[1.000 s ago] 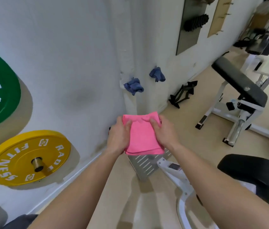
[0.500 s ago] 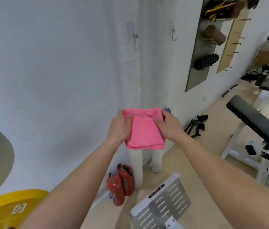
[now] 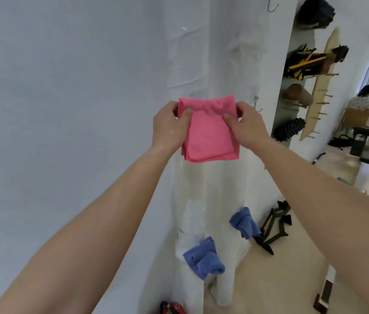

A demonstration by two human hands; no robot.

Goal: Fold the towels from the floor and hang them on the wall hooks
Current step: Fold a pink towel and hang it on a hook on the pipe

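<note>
1. Pink folded cloth towel is now higher than half a second ago: its top edge is level with a small metal wall hook, which before was well above it.
2. Two blue cloth towels hanging low on the white wrapped pillar have come into the picture below the hands. The red fire extinguishers show only at the bottom edge.
3. The grip is the same as before: each hand holds one top corner.
4. The left hand pinches the top left corner, with the thumb flat on the front of the cloth and the other fingers behind it.
5. The right hand pinches the top right corner in the same way, thumb in front and curled fingers behind.
6. Both forearms reach forward and upward, nearly straight, and the hands are level with each other.
7. The towel hangs down between the hands in front of the pillar, with its layered edges at the bottom. The hook is just beside the right hand. I cannot tell whether the towel touches the pillar.
</note>
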